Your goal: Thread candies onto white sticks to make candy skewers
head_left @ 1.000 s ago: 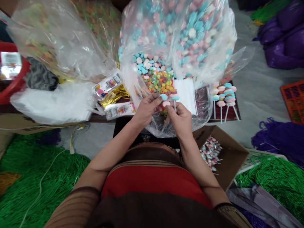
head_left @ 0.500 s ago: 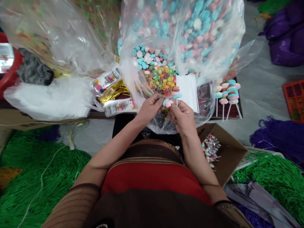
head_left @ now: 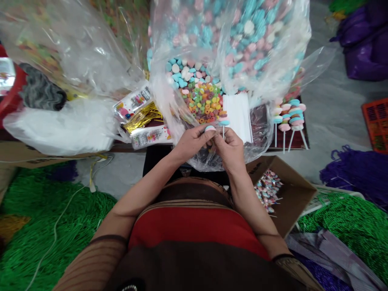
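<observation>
My left hand (head_left: 194, 139) is closed, its thumb and fingers pinching a blue-and-white marshmallow (head_left: 209, 128). Right beside it, my right hand (head_left: 228, 145) is closed around a white stick (head_left: 223, 131) that carries a blue marshmallow (head_left: 224, 122) with pink and brownish candy above. The fingertips of both hands nearly meet, and what lies between them is partly hidden. Just beyond the hands is a heap of gummy rings (head_left: 204, 101) in many colours, with loose marshmallows (head_left: 184, 74) behind it. White sticks (head_left: 238, 117) lie in a stack to the right.
Finished-looking candy skewers (head_left: 294, 115) rest at the table's right end. Big clear bags of marshmallows (head_left: 254, 44) rise at the back. Left are gold twist ties (head_left: 144, 117) and printed packets (head_left: 151, 136). An open carton (head_left: 294, 198) with wrapped sweets stands below right.
My hands have drawn closer together. The pink marshmallow that showed between the fingertips is now hidden, and the blue one has turned in my left fingers.
</observation>
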`<state>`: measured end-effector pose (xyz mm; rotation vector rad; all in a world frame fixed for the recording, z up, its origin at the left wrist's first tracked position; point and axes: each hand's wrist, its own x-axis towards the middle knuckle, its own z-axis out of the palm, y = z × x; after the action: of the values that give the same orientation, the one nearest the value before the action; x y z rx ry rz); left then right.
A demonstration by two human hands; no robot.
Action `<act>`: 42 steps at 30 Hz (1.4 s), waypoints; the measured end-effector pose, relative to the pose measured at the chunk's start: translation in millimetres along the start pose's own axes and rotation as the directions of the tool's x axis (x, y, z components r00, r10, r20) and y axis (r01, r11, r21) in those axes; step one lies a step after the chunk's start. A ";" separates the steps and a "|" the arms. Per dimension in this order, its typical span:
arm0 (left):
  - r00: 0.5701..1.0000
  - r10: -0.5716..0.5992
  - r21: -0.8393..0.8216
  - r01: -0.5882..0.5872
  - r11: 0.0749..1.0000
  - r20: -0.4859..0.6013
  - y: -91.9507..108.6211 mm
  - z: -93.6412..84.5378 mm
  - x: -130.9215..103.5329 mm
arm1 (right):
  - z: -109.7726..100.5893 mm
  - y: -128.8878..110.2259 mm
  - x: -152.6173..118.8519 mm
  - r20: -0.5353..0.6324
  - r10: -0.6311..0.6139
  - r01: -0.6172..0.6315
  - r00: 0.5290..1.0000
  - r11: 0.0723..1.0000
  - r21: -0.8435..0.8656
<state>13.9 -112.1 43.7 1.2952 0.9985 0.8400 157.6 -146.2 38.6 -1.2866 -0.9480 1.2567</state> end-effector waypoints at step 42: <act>0.896 0.441 0.458 -0.375 0.806 -0.042 -20.0 -15.3 8.6 | -27.2 -35.7 -49.3 0.252 0.351 -0.327 0.902 0.935 -0.133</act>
<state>1.9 -100.7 22.9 1.9103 1.0802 1.0913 182.3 -193.9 78.1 -1.4144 -1.0075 1.7153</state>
